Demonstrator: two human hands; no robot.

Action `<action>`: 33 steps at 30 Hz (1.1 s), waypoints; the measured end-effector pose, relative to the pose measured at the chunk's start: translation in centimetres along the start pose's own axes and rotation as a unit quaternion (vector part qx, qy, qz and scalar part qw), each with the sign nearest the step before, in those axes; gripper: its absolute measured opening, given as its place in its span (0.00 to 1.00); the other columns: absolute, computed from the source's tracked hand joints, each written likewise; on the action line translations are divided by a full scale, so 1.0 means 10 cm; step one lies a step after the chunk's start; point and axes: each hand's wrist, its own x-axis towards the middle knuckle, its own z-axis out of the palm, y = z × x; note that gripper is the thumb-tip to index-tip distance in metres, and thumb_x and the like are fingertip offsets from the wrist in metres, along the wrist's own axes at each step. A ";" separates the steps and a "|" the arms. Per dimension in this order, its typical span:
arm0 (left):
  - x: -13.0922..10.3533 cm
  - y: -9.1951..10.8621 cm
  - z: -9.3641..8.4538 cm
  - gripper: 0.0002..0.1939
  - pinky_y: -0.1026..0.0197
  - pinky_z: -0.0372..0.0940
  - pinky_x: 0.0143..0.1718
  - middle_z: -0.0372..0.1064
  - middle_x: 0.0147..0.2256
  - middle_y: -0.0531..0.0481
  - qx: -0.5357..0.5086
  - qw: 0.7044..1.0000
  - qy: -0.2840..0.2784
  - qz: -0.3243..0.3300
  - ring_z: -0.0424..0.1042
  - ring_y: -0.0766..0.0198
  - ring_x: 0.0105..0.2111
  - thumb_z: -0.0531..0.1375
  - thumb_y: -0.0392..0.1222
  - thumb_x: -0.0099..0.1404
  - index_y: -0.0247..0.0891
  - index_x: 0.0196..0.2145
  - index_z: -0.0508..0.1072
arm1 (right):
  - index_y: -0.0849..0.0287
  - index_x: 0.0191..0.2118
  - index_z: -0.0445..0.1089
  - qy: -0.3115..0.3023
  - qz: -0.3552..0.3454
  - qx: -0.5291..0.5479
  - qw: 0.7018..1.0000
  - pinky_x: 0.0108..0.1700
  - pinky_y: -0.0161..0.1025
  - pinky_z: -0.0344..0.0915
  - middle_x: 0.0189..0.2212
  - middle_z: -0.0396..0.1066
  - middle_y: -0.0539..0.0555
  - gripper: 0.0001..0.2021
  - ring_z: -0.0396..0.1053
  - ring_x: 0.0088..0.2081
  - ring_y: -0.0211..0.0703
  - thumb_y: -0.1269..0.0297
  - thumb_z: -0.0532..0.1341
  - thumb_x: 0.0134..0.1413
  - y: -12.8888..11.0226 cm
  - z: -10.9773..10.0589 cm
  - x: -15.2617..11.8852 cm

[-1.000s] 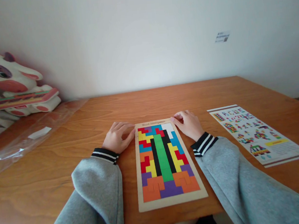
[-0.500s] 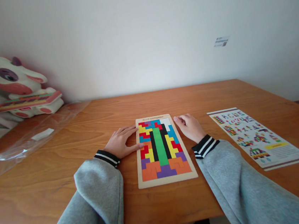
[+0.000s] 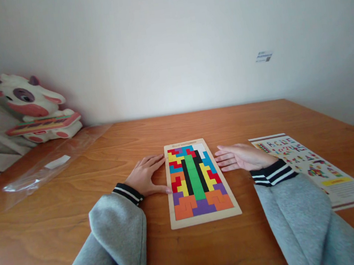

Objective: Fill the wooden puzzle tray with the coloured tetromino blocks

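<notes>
A wooden block puzzle board (image 3: 175,224) lies flat on the table in front of me, its frame filled with coloured pieces. Down its middle runs a green strip (image 3: 194,177) between black pieces, with red, yellow, blue, purple and orange ones around. My left hand (image 3: 143,176) rests at the board's left edge, fingers apart, thumb and fingertips touching the frame. On the other side, my right hand (image 3: 241,156) is open beside the right edge, palm turned toward the board and fingers stretched out. It holds nothing.
A printed pattern sheet (image 3: 344,186) lies on the table (image 3: 97,157) at the right, partly under my right sleeve in view. On the left are a clear plastic bag (image 3: 38,176) and a cow toy with a keyboard (image 3: 44,108). A white wall (image 3: 169,57) stands behind.
My right hand has opened from a curled shape and moved right, away from the board's edge. My left hand stays at the left edge. The view has shifted slightly.
</notes>
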 end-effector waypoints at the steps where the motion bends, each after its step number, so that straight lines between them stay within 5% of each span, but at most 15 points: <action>1: 0.01 0.01 0.02 0.54 0.37 0.55 0.63 0.60 0.65 0.37 0.002 1.000 0.005 -0.005 0.60 0.41 0.63 0.64 0.75 0.49 0.41 0.65 0.63 | 0.62 0.37 0.75 0.004 -0.001 0.006 1.000 0.38 0.41 0.79 0.37 0.80 0.63 0.12 0.78 0.35 0.44 0.57 0.64 0.61 0.00 0.03 0.00; 7: 0.05 0.15 0.03 0.43 0.37 0.60 0.60 0.65 0.61 0.38 0.006 0.997 0.046 -0.055 0.65 0.44 0.58 0.61 0.72 0.57 0.40 0.61 0.68 | 0.59 0.42 0.75 0.003 -0.079 0.063 0.995 0.42 0.38 0.76 0.42 0.79 0.60 0.14 0.78 0.39 0.42 0.56 0.55 0.67 -0.02 0.22 -0.07; 13: 0.08 0.29 0.01 0.42 0.37 0.62 0.57 0.68 0.58 0.37 -0.001 0.996 0.052 -0.077 0.66 0.42 0.56 0.60 0.73 0.58 0.38 0.58 0.70 | 0.56 0.52 0.73 0.044 -0.178 0.138 0.973 0.54 0.56 0.72 0.50 0.76 0.64 0.33 0.71 0.57 0.59 0.37 0.45 0.61 0.26 0.53 -0.47; 18: 0.09 0.38 0.10 0.42 0.38 0.60 0.59 0.68 0.58 0.39 -0.012 0.995 0.065 -0.069 0.66 0.43 0.57 0.61 0.74 0.55 0.41 0.56 0.73 | 0.56 0.64 0.64 0.109 -0.322 0.253 0.906 0.62 0.63 0.62 0.58 0.71 0.59 0.39 0.65 0.62 0.62 0.33 0.46 0.59 0.60 1.06 -0.71; 21: 0.05 0.29 0.10 0.40 0.42 0.61 0.60 0.68 0.58 0.39 -0.056 0.993 0.080 -0.062 0.67 0.44 0.57 0.64 0.72 0.53 0.41 0.54 0.75 | 0.53 0.67 0.59 0.104 -0.401 0.261 0.872 0.65 0.63 0.56 0.65 0.64 0.56 0.33 0.61 0.65 0.60 0.43 0.53 0.62 0.64 1.37 -0.74; 24: -0.15 0.03 -0.07 0.27 0.48 0.64 0.59 0.72 0.54 0.41 -0.111 0.968 0.195 -0.112 0.70 0.51 0.54 0.58 0.65 0.65 0.40 0.47 0.78 | 0.47 0.70 0.53 0.061 -0.475 0.142 0.866 0.67 0.62 0.52 0.68 0.58 0.53 0.33 0.56 0.68 0.56 0.46 0.56 0.63 0.52 1.68 -0.68; 26: -0.41 -0.21 -0.23 0.25 0.54 0.69 0.51 0.76 0.46 0.43 -0.120 0.918 0.319 -0.202 0.74 0.55 0.48 0.52 0.60 0.70 0.39 0.41 0.79 | 0.49 0.71 0.50 0.026 -0.505 -0.013 0.863 0.70 0.61 0.46 0.71 0.50 0.54 0.36 0.47 0.71 0.55 0.40 0.53 0.63 0.45 1.94 -0.59; 28: -0.74 -0.43 -0.39 0.24 0.58 0.70 0.43 0.76 0.40 0.44 -0.102 0.859 0.403 -0.299 0.74 0.56 0.44 0.50 0.58 0.70 0.38 0.36 0.79 | 0.54 0.71 0.50 0.039 -0.453 -0.236 0.859 0.71 0.64 0.36 0.72 0.45 0.57 0.38 0.40 0.73 0.57 0.38 0.52 0.63 0.46 2.23 -0.46; 30: -1.09 -0.60 -0.49 0.23 0.59 0.69 0.39 0.76 0.37 0.45 -0.065 0.815 0.438 -0.373 0.74 0.58 0.40 0.52 0.56 0.68 0.38 0.34 0.79 | 0.61 0.70 0.55 0.056 -0.377 -0.423 0.822 0.69 0.71 0.29 0.71 0.46 0.65 0.40 0.38 0.72 0.65 0.36 0.48 0.63 0.56 2.49 -0.32; 33: -1.52 -0.67 -0.54 0.21 0.61 0.68 0.36 0.75 0.35 0.47 -0.041 0.824 0.406 -0.392 0.74 0.60 0.35 0.53 0.56 0.67 0.39 0.32 0.79 | 0.63 0.69 0.57 0.064 -0.351 -0.568 0.742 0.68 0.71 0.29 0.71 0.44 0.69 0.38 0.38 0.72 0.67 0.39 0.47 0.65 0.78 2.73 -0.13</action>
